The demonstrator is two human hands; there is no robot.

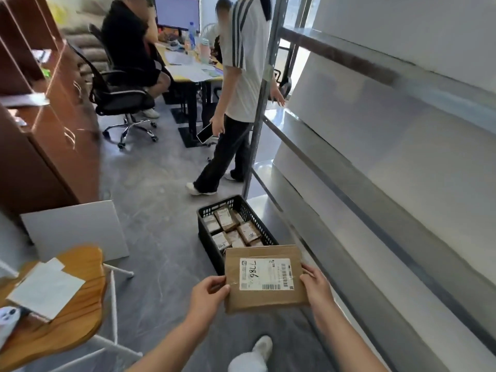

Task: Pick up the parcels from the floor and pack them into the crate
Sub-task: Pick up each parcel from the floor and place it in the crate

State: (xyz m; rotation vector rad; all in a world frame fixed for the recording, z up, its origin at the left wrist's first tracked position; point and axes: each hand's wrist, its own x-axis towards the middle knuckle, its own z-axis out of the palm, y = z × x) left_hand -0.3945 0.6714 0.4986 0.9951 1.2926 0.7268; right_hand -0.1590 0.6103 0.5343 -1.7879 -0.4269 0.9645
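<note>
While a held parcel (264, 277) hovers, the crate (218, 203) sits on grey floor (161, 210).

Bare forearms (171, 342), one leg in white trousers (248, 364), white shoe (263, 346) — rounded toe, slightly blurred

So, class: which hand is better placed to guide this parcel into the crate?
Left, marginally. The left hand and right hand both grip the parcel, but the crate sits ahead and leftward, nearer the left hand, while shelving crowds the right.
</note>
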